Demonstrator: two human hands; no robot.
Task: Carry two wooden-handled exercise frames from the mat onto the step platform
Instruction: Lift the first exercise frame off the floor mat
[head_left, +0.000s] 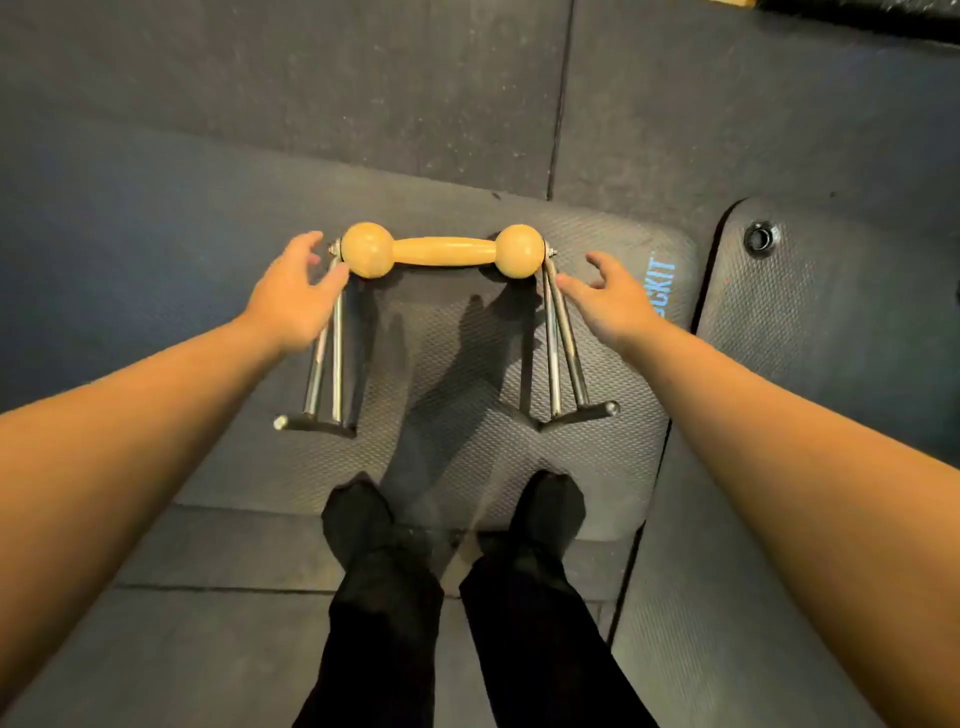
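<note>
One exercise frame stands upright on a dark textured mat. It has a pale wooden handle with a ball at each end, and chrome legs run down to black feet on both sides. My left hand is open beside the left ball, fingers close to the left legs. My right hand is open by the right legs, fingertips near the chrome rods. Neither hand grips anything. I see no second frame and no step platform in this view.
My two feet in black socks stand at the mat's near edge. Another dark mat with a metal eyelet lies to the right. Grey rubber floor tiles stretch beyond and to the left.
</note>
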